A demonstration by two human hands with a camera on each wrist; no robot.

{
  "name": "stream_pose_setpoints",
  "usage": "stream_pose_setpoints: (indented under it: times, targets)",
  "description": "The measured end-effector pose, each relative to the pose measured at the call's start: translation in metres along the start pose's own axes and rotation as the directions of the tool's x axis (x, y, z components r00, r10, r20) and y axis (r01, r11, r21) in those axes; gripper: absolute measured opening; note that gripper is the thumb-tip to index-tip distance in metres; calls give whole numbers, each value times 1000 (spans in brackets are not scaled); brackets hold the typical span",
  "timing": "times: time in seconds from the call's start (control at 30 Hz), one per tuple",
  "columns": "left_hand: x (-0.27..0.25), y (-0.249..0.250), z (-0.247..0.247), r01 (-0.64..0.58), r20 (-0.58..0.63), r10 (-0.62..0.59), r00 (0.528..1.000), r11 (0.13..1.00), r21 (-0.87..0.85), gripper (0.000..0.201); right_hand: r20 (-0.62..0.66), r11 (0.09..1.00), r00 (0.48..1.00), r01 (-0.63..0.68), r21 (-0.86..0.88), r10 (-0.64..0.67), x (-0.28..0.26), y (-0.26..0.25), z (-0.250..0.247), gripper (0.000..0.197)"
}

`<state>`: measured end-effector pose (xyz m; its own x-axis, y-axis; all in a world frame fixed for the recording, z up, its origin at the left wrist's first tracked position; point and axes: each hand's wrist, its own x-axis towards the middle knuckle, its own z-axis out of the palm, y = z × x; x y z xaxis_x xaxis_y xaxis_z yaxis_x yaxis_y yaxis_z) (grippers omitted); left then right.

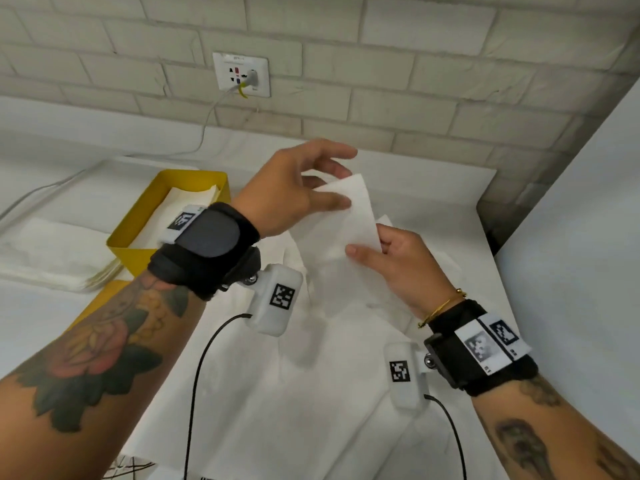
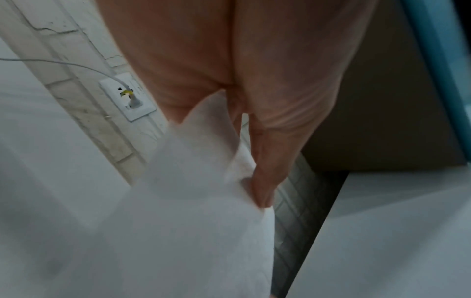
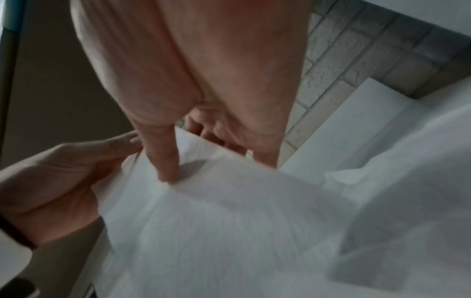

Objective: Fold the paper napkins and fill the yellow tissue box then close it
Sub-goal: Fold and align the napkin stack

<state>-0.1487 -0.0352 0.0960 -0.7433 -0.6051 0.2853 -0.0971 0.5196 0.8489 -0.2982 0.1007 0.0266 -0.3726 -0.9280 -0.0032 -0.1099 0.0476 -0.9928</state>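
Both hands hold one white paper napkin (image 1: 349,220) up above the table. My left hand (image 1: 341,188) pinches its upper left edge between thumb and fingers. My right hand (image 1: 367,242) pinches its lower right edge, thumb in front and fingers behind. In the left wrist view a fingertip (image 2: 262,181) presses into the napkin (image 2: 191,201). The right wrist view shows my thumb (image 3: 165,161) on the napkin (image 3: 229,221), with the left hand (image 3: 63,177) beside it. To the left stands the yellow tissue box (image 1: 135,244), open, with folded napkins inside.
A stack of flat napkins (image 1: 52,258) lies left of the box. A yellow piece (image 1: 104,296) shows under my left forearm. Loose white napkins (image 1: 311,375) cover the table below the hands. A wall socket (image 1: 241,75) with a cable is behind, and a white panel (image 1: 571,237) at right.
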Motion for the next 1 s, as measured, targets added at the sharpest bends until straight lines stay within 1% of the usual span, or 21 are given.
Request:
stream_pose_setpoints:
  times: [0.03,0.07,0.1,0.13,0.17,0.2,0.23,0.27,0.3,0.33,0.37,0.4,0.5,0.6,0.67,0.7,0.73,0.8,0.87,0.93,1.0]
  targets:
    - [-2,1,-2,14,-49,-19,999,996,-91,51,-20,999,1000,20,48,-19,0,-2,-1,22]
    - [-6,-1,-2,49,-92,-70,993,974,-219,51,-28,994,999,35,108,-33,-1,-4,-2,23]
    - [-12,-5,0,101,-100,-149,984,921,-376,51,-30,982,999,41,182,-36,-2,-6,-4,25]
    - [-19,-9,4,158,-58,-221,974,834,-529,55,-27,963,999,34,266,-28,-4,-7,-6,29]
    - [-29,-15,11,218,16,-273,962,731,-646,63,-18,939,1000,17,345,-11,-5,-7,-6,33]
    - [-39,-21,19,271,95,-292,952,654,-707,72,-4,915,1000,-6,404,9,-8,-6,-6,36]
    - [-49,-25,29,312,163,-288,944,607,-731,74,16,900,999,-32,434,28,-10,-4,-4,37]
    - [-59,-28,38,341,218,-272,937,586,-735,69,36,895,998,-57,442,45,-12,0,-1,37]
    - [-67,-30,47,356,256,-251,934,572,-739,62,54,899,997,-79,430,61,-14,4,3,35]
    - [-74,-34,54,364,261,-259,930,561,-743,57,69,909,994,-100,406,79,-16,9,8,32]
    - [-78,-35,59,371,236,-305,923,540,-756,53,81,920,992,-124,371,101,-18,14,13,30]
    - [-82,-37,62,377,192,-375,907,519,-767,47,93,932,988,-150,329,126,-20,18,18,28]
    - [-91,-50,65,385,72,-570,819,453,-804,36,122,964,971,-222,148,205,-30,30,25,22]
    - [-99,-69,52,321,-13,-668,744,375,-870,37,207,953,931,-301,-27,300,-48,39,21,16]
    - [-103,-79,39,306,-31,-695,718,355,-883,40,264,941,903,-324,-100,339,-62,41,8,17]
    - [-106,-84,33,313,-23,-700,713,348,-883,41,252,936,902,-329,-122,350,-69,40,0,17]
    - [-110,-88,29,323,-12,-699,715,345,-881,43,203,933,912,-336,-128,356,-75,39,-10,17]
    - [-117,-95,23,344,8,-703,711,339,-876,45,39,928,930,-360,-97,365,-83,39,-31,15]
    - [-122,-97,24,380,37,-713,700,329,-865,45,-91,917,920,-389,-94,381,-89,41,-48,12]
    - [-127,-97,29,420,64,-726,685,322,-848,44,-142,896,903,-423,-136,404,-93,47,-57,12]
    - [-130,-98,36,447,97,-722,685,312,-838,43,-149,874,890,-453,-178,431,-96,53,-58,16]
